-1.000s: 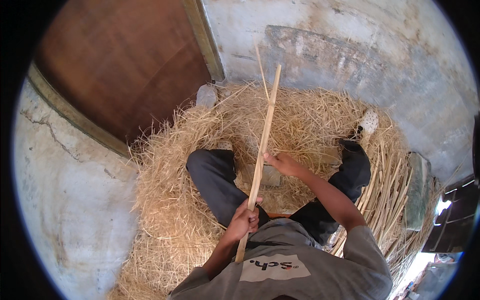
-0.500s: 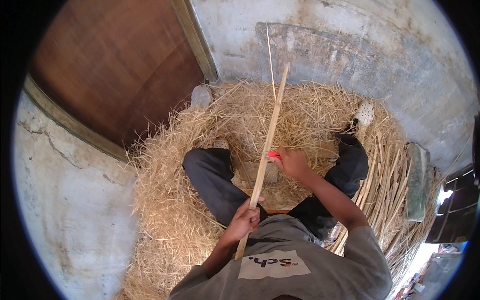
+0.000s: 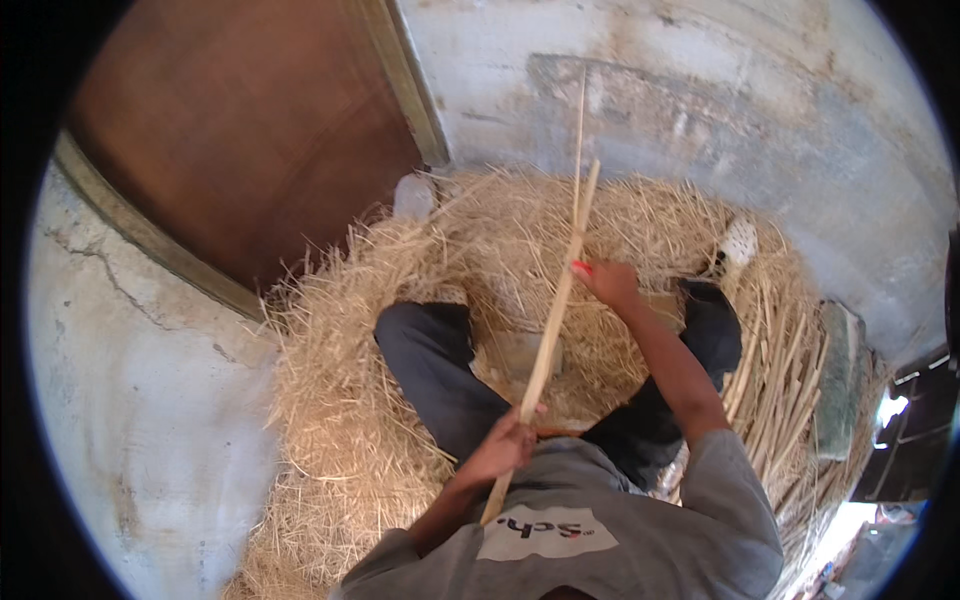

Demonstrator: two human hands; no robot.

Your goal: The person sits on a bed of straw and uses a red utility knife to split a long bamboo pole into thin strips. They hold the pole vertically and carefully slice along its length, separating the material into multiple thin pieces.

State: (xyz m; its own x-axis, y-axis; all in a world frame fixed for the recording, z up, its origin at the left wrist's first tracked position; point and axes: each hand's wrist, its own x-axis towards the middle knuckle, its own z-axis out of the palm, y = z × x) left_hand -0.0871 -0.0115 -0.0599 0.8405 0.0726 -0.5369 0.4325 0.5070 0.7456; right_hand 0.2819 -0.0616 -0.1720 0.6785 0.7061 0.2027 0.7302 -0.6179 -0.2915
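Note:
A long pale bamboo strip [image 3: 548,345] slants away from my lap, over the straw between my legs. Near its close end, my left hand [image 3: 508,445] is wrapped round it. My right hand [image 3: 612,284] is closed on a small red-handled knife [image 3: 582,268], held against the strip's right edge towards the far end. The knife's blade is too small to make out. From the strip's far part a thin sliver [image 3: 579,140] stands up, split away from the thicker piece.
Loose straw [image 3: 340,420] covers the ground around my legs. A bundle of thin stalks [image 3: 775,385] lies to my right, beside a greenish stone block [image 3: 840,380]. A brown door [image 3: 260,130] and a stained wall [image 3: 720,110] stand ahead; a pale stone [image 3: 413,197] sits by the door frame.
My right hand has slid the knife farther along the strip, away from me. The strip and its sliver have shifted slightly right and closer. My left hand keeps its grip.

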